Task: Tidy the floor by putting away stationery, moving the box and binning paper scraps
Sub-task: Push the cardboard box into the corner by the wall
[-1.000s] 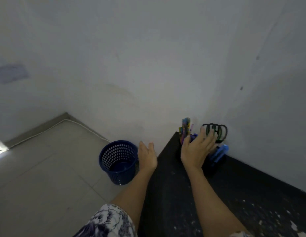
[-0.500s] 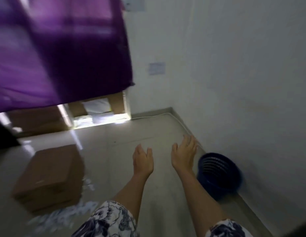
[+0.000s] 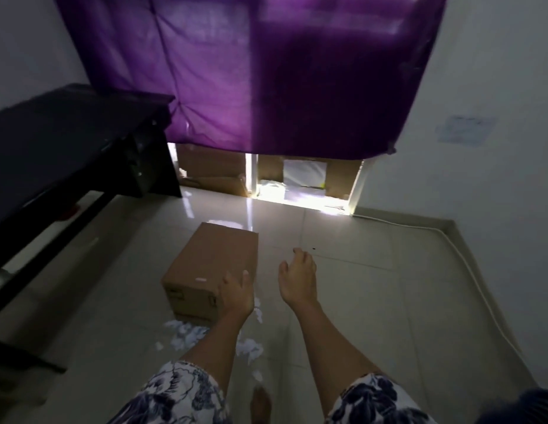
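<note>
— Two bare hands on record? State and position.
— Left hand [image 3: 236,296]: fingers loosely spread, holding nothing, in front of the near right corner of the closed brown cardboard box [image 3: 210,272]; contact cannot be told. Right hand [image 3: 298,278]: fingers apart, empty, over bare pale tiled floor [image 3: 373,301] just right of the box.
— Box location?
— On the floor, mid-room, standing apart from the black low table [image 3: 67,148] along the left wall; a strip of open tile runs between them.
— Scraps?
— Torn white paper scraps [image 3: 187,332] lie against the box's near bottom edge and trail towards the viewer under the left forearm.
— Other boundaries?
— Purple hanging curtain [image 3: 266,71] at the far side, daylight under its hem. White wall [image 3: 496,87] on the right, a thin white cable [image 3: 468,276] following its skirting. Tile right of the hands lies open to that wall.
</note>
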Demonstrator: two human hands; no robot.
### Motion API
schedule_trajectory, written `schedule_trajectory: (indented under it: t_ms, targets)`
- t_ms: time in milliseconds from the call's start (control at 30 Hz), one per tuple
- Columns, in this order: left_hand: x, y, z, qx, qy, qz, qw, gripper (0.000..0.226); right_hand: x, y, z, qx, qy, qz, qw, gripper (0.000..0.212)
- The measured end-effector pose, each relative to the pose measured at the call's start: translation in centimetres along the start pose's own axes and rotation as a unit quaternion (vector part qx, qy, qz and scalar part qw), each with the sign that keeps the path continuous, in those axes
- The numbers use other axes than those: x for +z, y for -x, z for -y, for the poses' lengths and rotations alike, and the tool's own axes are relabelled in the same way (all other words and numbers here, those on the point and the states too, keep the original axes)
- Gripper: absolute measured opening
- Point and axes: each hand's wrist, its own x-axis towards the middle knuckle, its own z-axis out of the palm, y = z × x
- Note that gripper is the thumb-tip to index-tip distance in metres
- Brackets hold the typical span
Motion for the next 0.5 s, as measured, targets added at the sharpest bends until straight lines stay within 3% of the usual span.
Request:
schedule_trajectory:
  t_ms: [200, 400, 500]
  targets:
    - [-1.0, -10.9, 1.5, -0.080, -0.036, 0.004, 0.996, 0.058, 6.4, -10.6, 3.4, -0.001, 0.048, 0.086, 0.995, 0.044]
    - [1.6, -22.3, 5.9, -0.179, -0.004, -0.034, 0.983, 0.061, 15.5, -21.2, 3.6, 0.008, 0.064, 0.122, 0.990, 0.044]
    - [4.3, -26.6, 9.8, -0.207, -0.040, -0.033, 0.977, 0.072, 20.4, -25.8, 2.3, 0.017, 0.068, 0.126, 0.990, 0.044]
